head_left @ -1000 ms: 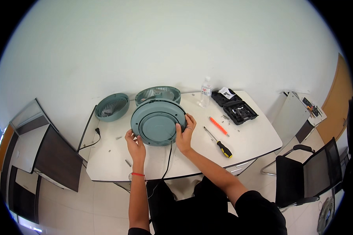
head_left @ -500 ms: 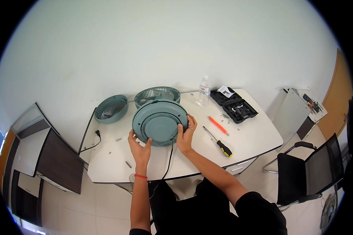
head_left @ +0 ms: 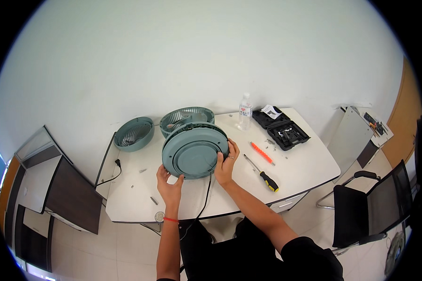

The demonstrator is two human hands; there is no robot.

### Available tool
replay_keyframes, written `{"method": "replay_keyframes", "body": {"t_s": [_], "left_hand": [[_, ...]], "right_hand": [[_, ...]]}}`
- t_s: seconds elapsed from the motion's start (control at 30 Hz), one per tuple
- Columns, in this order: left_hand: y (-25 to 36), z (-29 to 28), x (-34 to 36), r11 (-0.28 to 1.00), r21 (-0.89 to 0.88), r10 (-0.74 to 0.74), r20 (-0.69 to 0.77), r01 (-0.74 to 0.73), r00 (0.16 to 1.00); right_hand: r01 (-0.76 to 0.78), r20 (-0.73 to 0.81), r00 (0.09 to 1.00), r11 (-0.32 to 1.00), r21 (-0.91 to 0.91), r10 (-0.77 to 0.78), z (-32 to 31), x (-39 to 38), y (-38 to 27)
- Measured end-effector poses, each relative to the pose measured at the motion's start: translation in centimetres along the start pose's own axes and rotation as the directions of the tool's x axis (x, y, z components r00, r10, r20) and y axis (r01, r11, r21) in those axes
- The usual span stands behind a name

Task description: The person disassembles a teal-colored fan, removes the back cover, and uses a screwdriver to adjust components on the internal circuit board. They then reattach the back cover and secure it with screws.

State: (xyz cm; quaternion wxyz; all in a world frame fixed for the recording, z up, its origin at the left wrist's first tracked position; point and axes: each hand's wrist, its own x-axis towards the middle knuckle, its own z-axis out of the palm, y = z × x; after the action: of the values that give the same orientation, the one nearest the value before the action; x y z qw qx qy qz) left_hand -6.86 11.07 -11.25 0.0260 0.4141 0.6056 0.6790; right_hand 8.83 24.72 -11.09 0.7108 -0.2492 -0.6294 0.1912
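- The left hand [head_left: 170,189] and right hand [head_left: 226,167] pinch the rim of the round green fan base [head_left: 195,157], tilted over the table [head_left: 126,201].
- A slackened pinch could let it slip.
- The black cord [head_left: 207,195], draped past the table edge, might snag.

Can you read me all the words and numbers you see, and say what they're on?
No word or number can be read for sure.
Clear bottle: red and blue printing, too small to read.
White paper on the open black case: dark marks, too small to read.
Round green disc: any marks are too faint to read.
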Motion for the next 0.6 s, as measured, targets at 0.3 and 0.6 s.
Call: {"method": "replay_keyframes", "body": {"t_s": [0.3, 0.6], "left_hand": [[0.1, 0.7, -0.1, 0.990, 0.083, 0.115, -0.021, -0.113, 0.993], [0.6, 1.5, 0.3, 0.985, 0.137, 0.117, -0.061, -0.108, 0.991]], "right_hand": [[-0.044, -0.019, 0.999, 0.999, -0.001, 0.044, 0.1, 0.0, 0.9], [-0.102, -0.047, 0.994, 0.994, -0.025, 0.101, 0.4, 0.1, 0.8]]}}
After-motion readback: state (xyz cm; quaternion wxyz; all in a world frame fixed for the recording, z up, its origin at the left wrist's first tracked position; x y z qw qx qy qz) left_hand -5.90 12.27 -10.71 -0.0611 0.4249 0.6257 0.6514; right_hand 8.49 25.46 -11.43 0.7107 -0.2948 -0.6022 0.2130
